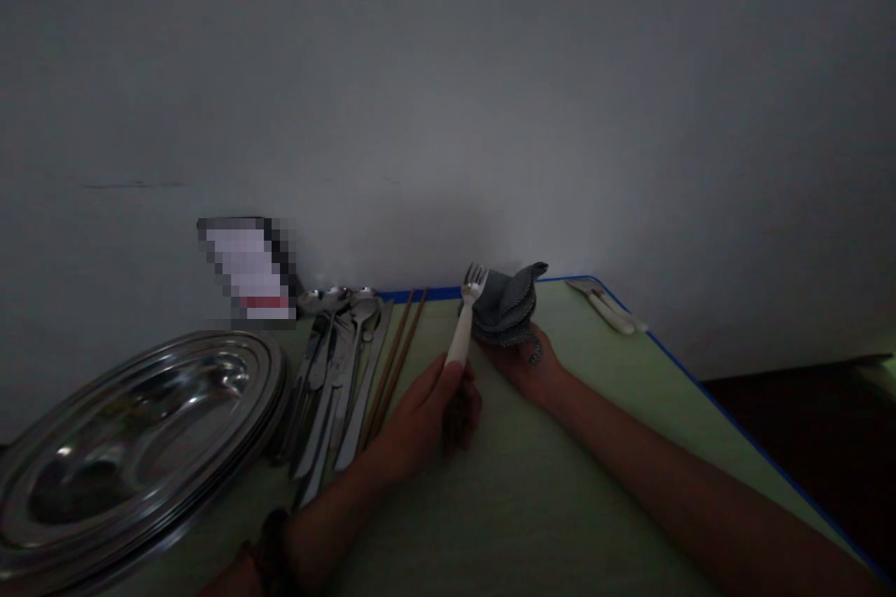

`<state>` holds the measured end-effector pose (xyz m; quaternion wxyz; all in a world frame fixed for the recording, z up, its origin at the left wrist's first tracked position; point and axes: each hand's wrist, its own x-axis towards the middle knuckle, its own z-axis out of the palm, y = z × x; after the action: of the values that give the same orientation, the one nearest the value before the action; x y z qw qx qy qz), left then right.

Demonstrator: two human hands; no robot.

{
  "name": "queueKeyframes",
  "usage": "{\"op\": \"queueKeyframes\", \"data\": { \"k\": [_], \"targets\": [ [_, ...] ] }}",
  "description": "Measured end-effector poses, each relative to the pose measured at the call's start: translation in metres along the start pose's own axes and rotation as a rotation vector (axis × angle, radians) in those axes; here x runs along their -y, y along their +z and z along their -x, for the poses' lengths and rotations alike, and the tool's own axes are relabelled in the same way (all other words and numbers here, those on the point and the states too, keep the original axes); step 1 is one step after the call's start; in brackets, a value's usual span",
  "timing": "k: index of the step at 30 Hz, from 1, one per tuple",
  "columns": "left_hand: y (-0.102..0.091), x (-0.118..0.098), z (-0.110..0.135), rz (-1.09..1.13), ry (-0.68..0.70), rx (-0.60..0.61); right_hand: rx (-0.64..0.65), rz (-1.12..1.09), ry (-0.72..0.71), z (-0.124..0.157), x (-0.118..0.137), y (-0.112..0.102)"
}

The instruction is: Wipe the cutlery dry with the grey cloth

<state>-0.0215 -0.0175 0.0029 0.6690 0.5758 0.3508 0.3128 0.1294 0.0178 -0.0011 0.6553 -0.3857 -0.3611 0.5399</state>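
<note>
My left hand (438, 401) is closed around the white handle of a fork (460, 331), its metal tines pointing up. Just to the right, my right hand (526, 368) holds a bunched grey cloth (508, 303) with a stitched edge. The cloth covers most of the right hand's fingers. The fork's head is close in front of the cloth's left side; whether they touch I cannot tell. Both hands are above the green table (518, 494).
Stacked oval metal divided plates (150, 429) lie at the left. Beside them are several metal spoons and knives (343, 364) and a pair of wooden chopsticks (399, 359). White-handled cutlery (609, 308) rests near the right edge. A blurred-out screen (248, 270) leans against the wall (448, 93).
</note>
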Motion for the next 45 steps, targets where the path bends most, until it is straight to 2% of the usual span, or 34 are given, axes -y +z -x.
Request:
{"op": "queueKeyframes", "data": {
  "k": [3,7,11,16,21,28,32,36,42,45],
  "targets": [
    [-0.001,0.0,-0.001,0.008,0.02,-0.027,0.053,-0.043,0.071,0.0,-0.001,0.003],
    [0.0,-0.001,-0.001,-0.11,0.014,-0.086,0.213,-0.131,0.242,0.003,-0.004,0.002],
    [0.002,-0.005,-0.001,-0.323,-0.041,-0.027,0.217,-0.183,0.328,0.004,-0.001,0.0],
    [0.004,-0.01,-0.002,-0.418,-0.061,0.036,0.254,-0.18,0.353,0.004,0.003,0.001],
    [0.005,-0.011,-0.003,-0.527,-0.05,-0.018,0.155,-0.183,0.363,0.003,0.002,0.005],
    [0.003,-0.009,-0.003,-0.637,0.008,-0.085,-0.077,-0.072,0.319,0.02,-0.008,0.017],
    [0.004,-0.008,-0.003,-0.584,-0.054,-0.072,-0.021,0.054,0.236,0.028,-0.012,0.02],
    [0.005,-0.011,-0.003,-0.635,-0.008,-0.082,0.012,0.059,0.214,0.027,-0.011,0.019],
    [0.006,-0.015,-0.002,-0.741,0.053,-0.06,-0.009,-0.073,0.196,0.018,-0.01,0.018],
    [0.007,-0.014,0.0,-0.753,0.023,-0.017,-0.072,-0.058,0.162,0.008,-0.008,0.011]
  ]
}}
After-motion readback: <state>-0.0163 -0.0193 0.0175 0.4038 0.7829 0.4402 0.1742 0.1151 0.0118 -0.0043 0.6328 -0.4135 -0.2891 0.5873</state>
